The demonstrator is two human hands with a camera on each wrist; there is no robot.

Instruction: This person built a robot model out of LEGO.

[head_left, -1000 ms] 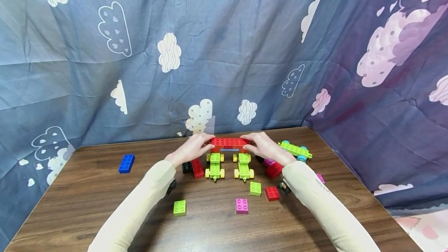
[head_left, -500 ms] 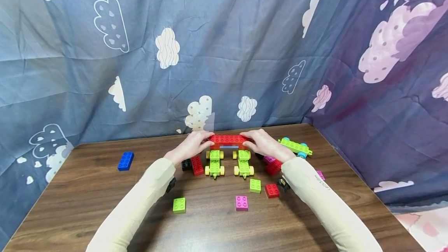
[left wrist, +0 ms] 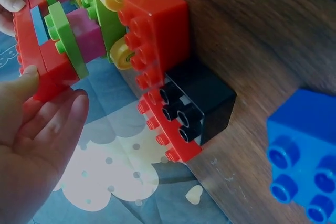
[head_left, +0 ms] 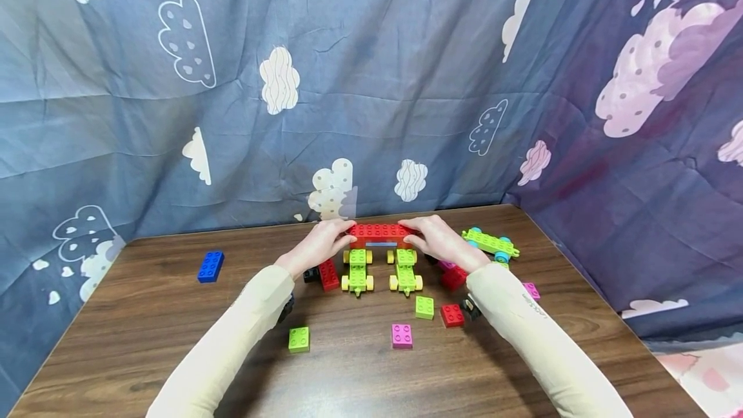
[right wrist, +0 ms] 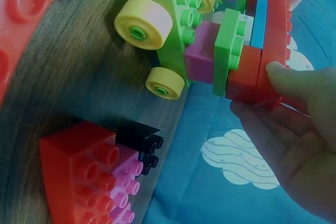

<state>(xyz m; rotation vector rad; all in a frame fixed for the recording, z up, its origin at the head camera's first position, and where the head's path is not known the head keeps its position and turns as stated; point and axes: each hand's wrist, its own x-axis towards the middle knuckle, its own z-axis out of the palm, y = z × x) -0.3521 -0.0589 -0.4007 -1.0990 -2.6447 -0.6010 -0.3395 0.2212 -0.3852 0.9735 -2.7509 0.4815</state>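
A long red brick (head_left: 380,231) spans the top of a bridge-like build. My left hand (head_left: 318,244) holds its left end between thumb and fingers, and my right hand (head_left: 436,242) holds the right end likewise. Two lime-green wheeled bases (head_left: 357,279) with yellow wheels stand side by side below. In the right wrist view, a pink brick (right wrist: 201,53) rises from one base, topped by a green brick (right wrist: 229,48) and a shorter red brick (right wrist: 243,74). A blue piece (right wrist: 258,22) shows under the long brick, between the supports.
A blue brick (head_left: 210,266) lies far left. Red and black bricks (left wrist: 202,100) lie beside the left base. Right of the build are red and pink bricks (head_left: 454,277) and a green base with blue wheels (head_left: 490,244). Small loose bricks (head_left: 402,336) lie nearer.
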